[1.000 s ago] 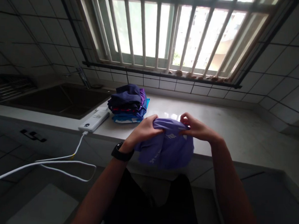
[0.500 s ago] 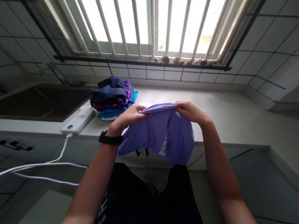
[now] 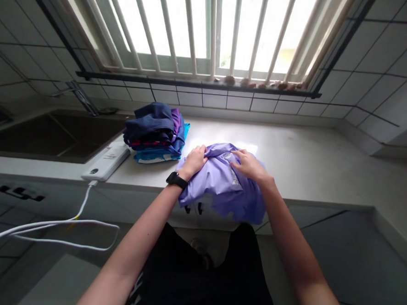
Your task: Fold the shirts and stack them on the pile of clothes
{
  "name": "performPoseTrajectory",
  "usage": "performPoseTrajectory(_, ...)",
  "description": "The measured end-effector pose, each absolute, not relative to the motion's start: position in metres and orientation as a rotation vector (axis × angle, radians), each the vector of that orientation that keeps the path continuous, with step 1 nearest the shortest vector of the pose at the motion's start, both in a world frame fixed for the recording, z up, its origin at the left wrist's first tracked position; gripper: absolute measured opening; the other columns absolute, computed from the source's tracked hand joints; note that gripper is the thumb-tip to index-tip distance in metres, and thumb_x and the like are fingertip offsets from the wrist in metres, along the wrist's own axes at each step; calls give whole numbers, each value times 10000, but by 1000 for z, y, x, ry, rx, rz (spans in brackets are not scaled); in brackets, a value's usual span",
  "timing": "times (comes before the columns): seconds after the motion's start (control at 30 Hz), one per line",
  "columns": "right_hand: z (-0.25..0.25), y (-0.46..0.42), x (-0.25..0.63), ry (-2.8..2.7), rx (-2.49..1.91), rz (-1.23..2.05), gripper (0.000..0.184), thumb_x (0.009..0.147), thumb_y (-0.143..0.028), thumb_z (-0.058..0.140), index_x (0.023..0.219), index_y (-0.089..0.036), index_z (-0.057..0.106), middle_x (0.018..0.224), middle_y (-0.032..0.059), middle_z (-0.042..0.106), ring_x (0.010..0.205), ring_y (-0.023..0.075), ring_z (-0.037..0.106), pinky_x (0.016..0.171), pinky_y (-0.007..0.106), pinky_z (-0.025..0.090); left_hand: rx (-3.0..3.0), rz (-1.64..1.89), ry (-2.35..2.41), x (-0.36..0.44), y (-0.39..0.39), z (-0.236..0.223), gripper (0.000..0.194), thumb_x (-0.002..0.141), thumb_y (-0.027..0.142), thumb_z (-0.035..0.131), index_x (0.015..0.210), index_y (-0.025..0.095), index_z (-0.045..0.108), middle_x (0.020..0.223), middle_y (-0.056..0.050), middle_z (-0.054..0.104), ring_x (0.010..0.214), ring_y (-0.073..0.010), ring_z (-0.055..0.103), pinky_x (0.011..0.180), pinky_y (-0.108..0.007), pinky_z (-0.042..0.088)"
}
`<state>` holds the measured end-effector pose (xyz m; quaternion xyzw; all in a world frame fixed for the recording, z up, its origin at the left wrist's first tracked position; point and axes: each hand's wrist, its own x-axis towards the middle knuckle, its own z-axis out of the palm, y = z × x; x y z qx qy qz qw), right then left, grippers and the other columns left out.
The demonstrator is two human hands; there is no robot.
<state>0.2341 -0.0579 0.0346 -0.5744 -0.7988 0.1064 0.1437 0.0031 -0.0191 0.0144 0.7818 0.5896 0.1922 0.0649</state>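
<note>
A lilac garment (image 3: 222, 183) lies bunched on the pale counter (image 3: 309, 168), its lower part hanging over the front edge. My left hand (image 3: 193, 160), with a black watch on the wrist, grips the garment's left side with curled fingers. My right hand (image 3: 248, 165) rests on top of the cloth near a white printed patch, its fingers bent and pinching the fabric. To the left sits a pile of folded clothes (image 3: 154, 132) in navy, purple and bright blue.
A white power strip (image 3: 105, 164) lies at the counter edge, its white cable (image 3: 57, 228) looping down to the floor. A dark sink (image 3: 53, 134) with a tap (image 3: 79, 96) is at the left. A barred window (image 3: 211, 28) stands behind.
Both hands have lowered the lilac garment from mid-air onto the counter. It was held up and spread; now it lies bunched under my hands.
</note>
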Motion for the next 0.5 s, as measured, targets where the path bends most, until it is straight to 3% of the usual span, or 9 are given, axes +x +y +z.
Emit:
performPoseTrajectory(0.17, 10, -41, 243, -2431, -1838, 433, 566, 1058, -471, 459, 1569, -230, 490, 1687, 133, 362, 1548, 374, 329, 1241, 582, 292, 2414, 491, 1966, 4, -14, 7, 299, 944, 79, 455, 1205, 163, 573, 1221, -169, 651, 1156, -280, 618, 1009, -372, 476)
performPoseTrajectory(0.3, 10, -19, 247, -2405, -1878, 385, 572, 1099, -428, 353, 1627, -210, 384, 1718, 132, 276, 1587, 361, 242, 1251, 669, 190, 2399, 526, 2051, 5, -6, 10, 298, 973, 85, 404, 1218, 140, 566, 1246, -195, 636, 1198, -300, 606, 1013, -383, 465)
performPoseTrajectory(0.4, 22, -15, 244, -2342, -1809, 393, 487, 1077, -354, 431, 1527, -200, 538, 1666, 144, 395, 1558, 357, 318, 1249, 675, 194, 2385, 533, 2033, 3, -4, 9, 267, 982, 124, 432, 1206, 143, 576, 1236, -189, 644, 1201, -297, 610, 1007, -372, 468)
performPoseTrajectory(0.5, 47, -49, 227, -2140, -1439, 327, 328, 1026, -293, 518, 1264, -240, 737, 1477, 117, 626, 1401, 315, 535, 1225, 584, 329, 2345, 546, 2070, 1, -5, 6, 260, 985, 145, 451, 1210, 132, 580, 1225, -193, 650, 1197, -301, 618, 1009, -373, 469)
